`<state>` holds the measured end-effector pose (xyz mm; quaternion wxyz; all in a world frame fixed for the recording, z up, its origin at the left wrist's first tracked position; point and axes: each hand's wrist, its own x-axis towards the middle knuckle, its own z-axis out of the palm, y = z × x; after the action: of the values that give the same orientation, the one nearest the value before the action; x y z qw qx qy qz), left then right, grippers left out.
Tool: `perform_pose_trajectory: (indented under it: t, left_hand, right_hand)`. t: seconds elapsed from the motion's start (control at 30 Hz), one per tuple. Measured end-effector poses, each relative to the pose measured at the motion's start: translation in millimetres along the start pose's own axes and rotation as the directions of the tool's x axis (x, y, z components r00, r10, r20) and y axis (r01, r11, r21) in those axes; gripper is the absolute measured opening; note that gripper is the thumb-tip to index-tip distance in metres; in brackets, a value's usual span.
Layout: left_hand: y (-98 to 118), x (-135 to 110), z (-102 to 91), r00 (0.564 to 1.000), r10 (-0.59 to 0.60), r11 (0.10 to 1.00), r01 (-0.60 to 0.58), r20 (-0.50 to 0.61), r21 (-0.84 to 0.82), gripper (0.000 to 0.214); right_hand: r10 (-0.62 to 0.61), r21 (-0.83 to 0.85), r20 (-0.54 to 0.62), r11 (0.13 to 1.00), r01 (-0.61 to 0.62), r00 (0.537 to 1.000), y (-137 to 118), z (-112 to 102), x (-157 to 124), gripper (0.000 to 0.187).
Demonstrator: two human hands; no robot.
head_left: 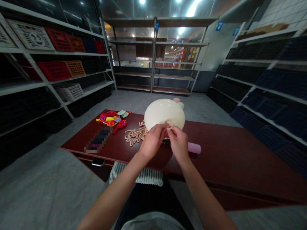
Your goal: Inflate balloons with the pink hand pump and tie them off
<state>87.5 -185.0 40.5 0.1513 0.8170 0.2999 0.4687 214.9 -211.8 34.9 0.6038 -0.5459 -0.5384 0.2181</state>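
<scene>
Both hands are up at the near edge of the table (pixel 227 153), meeting at the base of the cream balloon (pixel 163 113). The balloon is fully inflated and rests just above the tabletop in front of the person. The left hand (pixel 153 140) has its fingertips pressed together on the balloon's neck. The right hand (pixel 178 143) pinches right beside it, where a small ring clip (pixel 169 124) in pale beige curls against the skin of the balloon. Whether that ring is already around the neck or only held against it, I cannot tell from here.

By the look of it, the balloon will weigh almost nothing, with a thin, stretched, smooth and slightly glossy latex skin. It should be springy under pressure but easy to burst on a nail or a sharp edge. The round body offers little to hold, so the neck, soft and bunched, is the sensible place for a grip, and a firm pinch there looks right.

On the dark red-brown, polished table a loose heap of beige clips (pixel 135 134) lies to the left, each small, curved and probably stiff plastic. Further left is a limp pile of coloured balloons (pixel 111 118), and a pink cylinder (pixel 194 148) lies just right of the hands
</scene>
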Motion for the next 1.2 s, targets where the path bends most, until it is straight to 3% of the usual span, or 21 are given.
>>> perform_pose_trajectory:
  t: [0.17,0.33,0.47,0.63,0.77,0.87,0.97,1.1,1.2]
  left_hand:
    - [7.2,-5.1,2.0,0.994,-0.094,0.969,0.08,0.049,0.234,0.02]
    - [13.9,-5.5,0.0,0.982,-0.175,0.941,0.145,0.073,0.307,0.012]
    - [14.5,-4.8,-2.9,0.968,-0.247,0.934,0.224,0.051,0.278,0.013]
    - [13.7,-9.0,-3.1,0.956,-0.292,0.929,0.276,0.033,0.248,0.014]
    - [10.4,-7.1,-5.2,0.96,-0.28,0.954,0.276,0.016,0.114,0.013]
    - [8.2,0.5,-10.8,0.949,-0.304,0.949,0.31,0.087,-0.058,0.016]
    - [9.1,7.6,-14.2,0.939,-0.313,0.905,0.34,0.138,-0.256,0.017]
    - [13.7,7.7,-8.0,0.958,-0.287,0.903,0.274,0.01,-0.33,0.007]
    - [15.3,2.8,0.2,0.96,-0.276,0.903,0.238,-0.058,-0.357,0.003]
  right_hand:
    - [-0.076,-0.109,-0.15,0.992,0.06,0.986,-2.4,10.5,-12.6,0.027]
    - [-0.136,-0.204,-0.23,0.975,0.089,0.964,1.6,17.6,-19.6,0.02]
    - [-0.204,-0.315,-0.174,0.938,0.142,0.963,6.4,21.0,-20.9,0.021]
    - [-0.296,-0.332,-0.102,0.91,0.248,0.95,10.2,20.9,-19.2,0.026]
    - [-0.318,-0.296,-0.062,0.911,0.287,0.946,13.0,16.5,-15.5,0.027]
    - [-0.329,-0.235,-0.087,0.924,0.302,0.94,12.4,13.2,-13.5,0.023]
    - [-0.286,-0.157,-0.178,0.953,0.26,0.941,7.5,11.8,-13.1,0.018]
    - [-0.072,0.084,-0.215,0.992,0.092,0.974,-4.4,13.7,-13.7,0.021]
    - [0.078,0.277,-0.181,0.96,-0.025,0.98,-13.1,16.2,-14.4,0.024]
